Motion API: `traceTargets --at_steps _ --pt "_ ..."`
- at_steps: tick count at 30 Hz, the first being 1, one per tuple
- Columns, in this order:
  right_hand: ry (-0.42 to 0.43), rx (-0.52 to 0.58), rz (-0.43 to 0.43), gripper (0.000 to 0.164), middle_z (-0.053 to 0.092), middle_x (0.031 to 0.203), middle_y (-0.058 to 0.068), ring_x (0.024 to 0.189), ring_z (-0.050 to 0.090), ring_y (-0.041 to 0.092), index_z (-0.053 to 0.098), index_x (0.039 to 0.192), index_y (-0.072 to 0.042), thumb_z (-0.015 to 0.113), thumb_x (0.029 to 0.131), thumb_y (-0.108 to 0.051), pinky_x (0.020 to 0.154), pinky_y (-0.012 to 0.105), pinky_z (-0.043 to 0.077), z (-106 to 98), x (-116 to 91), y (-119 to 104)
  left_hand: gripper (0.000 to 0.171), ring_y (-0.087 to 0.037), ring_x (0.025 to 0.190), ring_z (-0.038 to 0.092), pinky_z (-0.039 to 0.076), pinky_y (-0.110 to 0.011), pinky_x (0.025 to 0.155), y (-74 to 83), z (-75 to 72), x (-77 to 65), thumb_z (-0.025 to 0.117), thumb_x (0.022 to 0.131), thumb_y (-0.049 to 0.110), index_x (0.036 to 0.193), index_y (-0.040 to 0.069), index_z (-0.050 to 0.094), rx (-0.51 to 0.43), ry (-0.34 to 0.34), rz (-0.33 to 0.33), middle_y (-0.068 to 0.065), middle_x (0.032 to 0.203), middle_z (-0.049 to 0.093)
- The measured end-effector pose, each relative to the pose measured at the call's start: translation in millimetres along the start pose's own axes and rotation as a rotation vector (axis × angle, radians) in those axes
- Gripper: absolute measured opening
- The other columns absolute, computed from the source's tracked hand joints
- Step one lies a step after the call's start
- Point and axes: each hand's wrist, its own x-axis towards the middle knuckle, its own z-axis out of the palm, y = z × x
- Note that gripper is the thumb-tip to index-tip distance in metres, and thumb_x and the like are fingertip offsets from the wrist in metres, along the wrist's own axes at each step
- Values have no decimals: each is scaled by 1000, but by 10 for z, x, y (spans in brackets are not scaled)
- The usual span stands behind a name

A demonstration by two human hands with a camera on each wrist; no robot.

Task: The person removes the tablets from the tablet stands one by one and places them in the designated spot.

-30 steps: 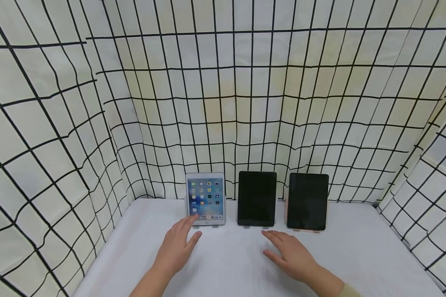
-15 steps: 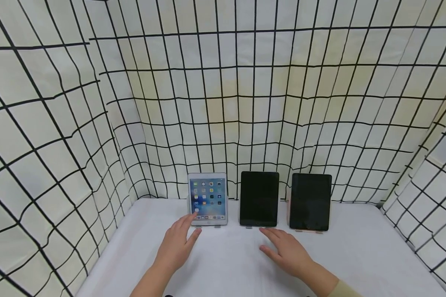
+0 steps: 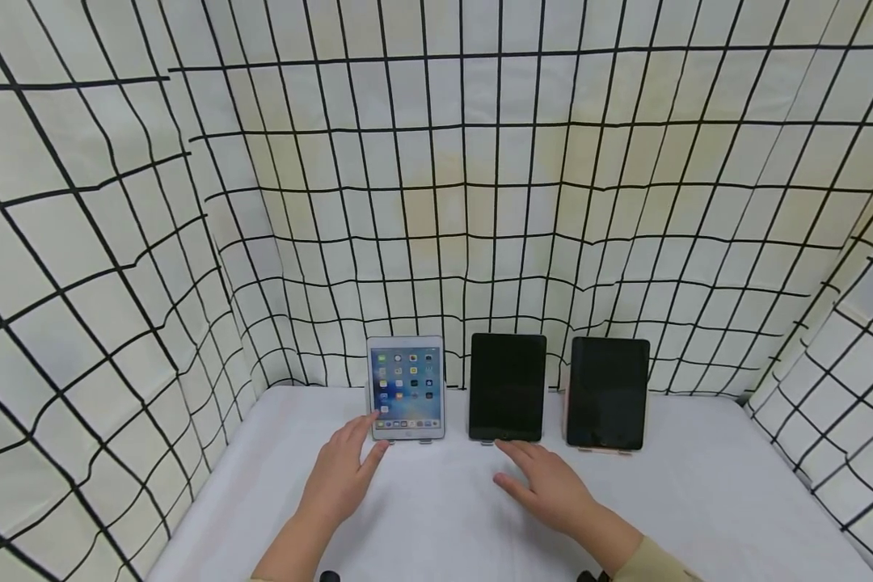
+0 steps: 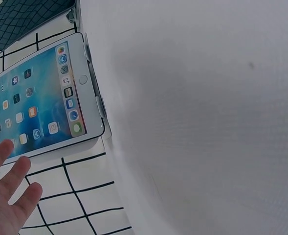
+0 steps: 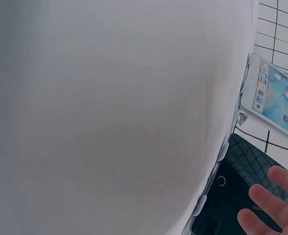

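Note:
A white tablet (image 3: 406, 388) with a lit home screen of app icons stands tilted back on a small stand. My left hand (image 3: 338, 473) is in front of its lower left corner, fingers spread and holding nothing; whether a fingertip touches the screen I cannot tell. In the middle stands a black tablet (image 3: 507, 388), its screen dark. Just below its bottom edge is my right hand (image 3: 549, 489), fingers extended, nothing held. In the right wrist view, the fingers (image 5: 266, 200) overlap the dark tablet's face.
To the right stands another dark tablet (image 3: 607, 394) with a pinkish edge. All three line the back of a white-covered table (image 3: 436, 517). White cloth walls with a black grid (image 3: 509, 202) enclose the back and sides.
My right hand has shifted a little left and up toward the middle tablet's bottom edge. The left hand has moved slightly. The tablets have kept their places and screens.

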Motion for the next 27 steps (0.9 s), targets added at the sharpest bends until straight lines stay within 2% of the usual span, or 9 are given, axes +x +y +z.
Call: traceTargets --at_steps 4,10,16,27 --pt "-10 1 9 73 52 144 3 133 48 28 47 148 -22 37 96 -71 107 54 37 -3 48 -15 66 -38 137 40 31 -60 109 -7 12 10 38 102 57 151 13 41 3 8 -3 -17 148 46" --pt "-5 3 11 80 52 144 4 133 48 28 46 149 -22 31 93 -76 107 53 37 -22 100 -56 67 -39 137 39 29 -60 110 -23 20 14 36 102 58 152 12 40 -2 1 -15 -18 148 45" --pt "12 5 17 76 52 144 4 132 48 28 46 149 -23 34 94 -74 107 52 39 -2 168 -53 69 -40 137 39 29 -60 110 -39 31 26 35 102 59 151 10 39 -4 17 -34 -19 148 44" --pt "6 74 107 75 49 147 6 134 47 29 46 149 -25 45 91 -74 105 55 40 11 292 -109 69 -41 137 39 29 -60 110 -63 -7 105 35 103 58 152 8 38 -2 16 -59 -20 149 43"
